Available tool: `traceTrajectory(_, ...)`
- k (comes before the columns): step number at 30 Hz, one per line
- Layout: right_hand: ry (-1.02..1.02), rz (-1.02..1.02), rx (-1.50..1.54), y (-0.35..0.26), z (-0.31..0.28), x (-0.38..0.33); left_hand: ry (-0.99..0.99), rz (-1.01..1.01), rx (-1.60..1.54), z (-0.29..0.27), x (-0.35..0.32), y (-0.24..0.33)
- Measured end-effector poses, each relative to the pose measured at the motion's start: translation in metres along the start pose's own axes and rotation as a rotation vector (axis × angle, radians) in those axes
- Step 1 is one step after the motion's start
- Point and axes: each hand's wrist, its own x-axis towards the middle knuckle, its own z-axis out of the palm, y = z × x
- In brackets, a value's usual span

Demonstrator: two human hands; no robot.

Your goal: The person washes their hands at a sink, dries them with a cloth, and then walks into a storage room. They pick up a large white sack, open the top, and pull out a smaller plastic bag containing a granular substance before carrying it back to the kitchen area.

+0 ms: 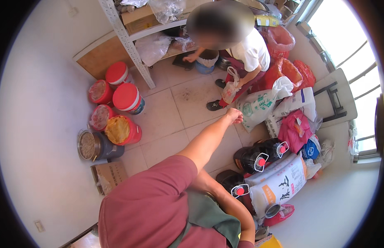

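White sack with green print (pixel 254 108) sits by the red bags (pixel 306 76), right side of the room. Left hand (pixel 234 116) of the person in the maroon shirt (pixel 146 198) reaches out just beside it, fingers curled in narrow; can't tell if they touch it. Right hand's hidden behind the left arm, can't tell its fingers. Co-worker (pixel 254 53) opposite has a translucent plastic bag (pixel 230 90) in one hand, other hand near the blue bucket (pixel 205 69). Dark jugs (pixel 244 159) with red caps stand nearer.
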Motion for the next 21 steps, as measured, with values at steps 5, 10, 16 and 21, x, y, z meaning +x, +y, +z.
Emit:
traceTrajectory(5, 0.117, 0.096, 0.002, 0.026, -0.024, 0.037, 0.065, -0.08, -0.041, 0.01, 0.026, 0.017)
traceTrajectory(10, 0.028, 0.193, 0.112, 0.002, -0.018, 0.051, -0.342, -0.123, -0.074, 0.087, 0.001, 0.054)
traceTrajectory(16, 0.068, 0.29, -0.042, -0.013, -0.05, 0.066, -1.246, -0.001, 0.014, 0.218, -0.205, 0.11)
traceTrajectory(21, 0.178, 0.247, 0.165, -0.013, -0.059, 0.039, -1.81, 0.111, 0.015, 0.223, -0.36, 0.131)
